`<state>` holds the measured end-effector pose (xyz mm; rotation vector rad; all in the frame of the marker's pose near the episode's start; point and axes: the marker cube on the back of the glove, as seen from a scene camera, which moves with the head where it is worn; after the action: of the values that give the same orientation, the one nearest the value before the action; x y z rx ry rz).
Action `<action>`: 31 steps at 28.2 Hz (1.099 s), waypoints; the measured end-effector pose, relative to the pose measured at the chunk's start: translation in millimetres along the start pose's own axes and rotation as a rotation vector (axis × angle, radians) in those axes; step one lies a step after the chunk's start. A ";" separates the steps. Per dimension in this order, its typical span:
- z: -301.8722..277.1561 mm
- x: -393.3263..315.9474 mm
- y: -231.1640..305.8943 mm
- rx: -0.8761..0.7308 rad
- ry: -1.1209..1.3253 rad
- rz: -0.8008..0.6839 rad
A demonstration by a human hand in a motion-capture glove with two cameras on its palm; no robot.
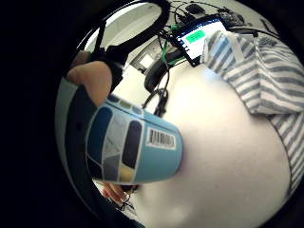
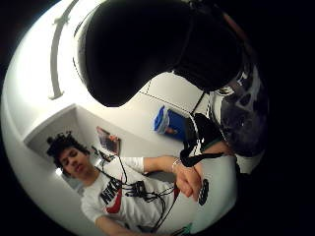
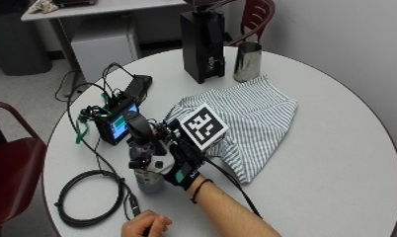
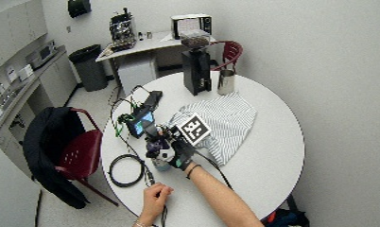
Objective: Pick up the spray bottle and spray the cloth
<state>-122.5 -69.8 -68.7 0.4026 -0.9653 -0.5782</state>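
Fingers of the gloved right hand (image 3: 178, 165) were curled round the spray bottle (image 3: 146, 168), which stood upright on the round white table (image 3: 330, 163) near the person's edge, its black trigger head rising above the glove. In the little-finger-side palm view the bottle's light blue label with a barcode (image 1: 137, 147) sat close against the palm. The striped cloth (image 3: 248, 118) lay rumpled just beside the hand, toward the table's middle, one corner reaching close to a metal cup (image 3: 248, 61) and a tall black machine (image 3: 202, 44) at the far edge. On the hand's other side sat a small lit screen (image 3: 116, 123) with tangled cables, and a coiled black cable (image 3: 87, 197) lay near the rim beside the bottle. The bare left hand (image 3: 144, 227) rested at the near edge, fingers loosely curled, holding nothing. Broad bare tabletop lay beyond the cloth, away from the screen. A dark red chair (image 3: 11, 168) stood beside the table, a second one (image 3: 254, 15) behind the machine, near a plain wall.
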 end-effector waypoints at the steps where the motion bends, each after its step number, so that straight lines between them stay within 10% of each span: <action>1: 1.0 0.7 -0.2 -0.001 0.000 0.000; 17: 5.5 20.3 16.3 -0.010 -0.011 0.097; 31: -101.9 -24.3 117.3 0.026 0.271 0.143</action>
<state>-13.5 43.5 -71.2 0.4197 -0.7351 -0.3706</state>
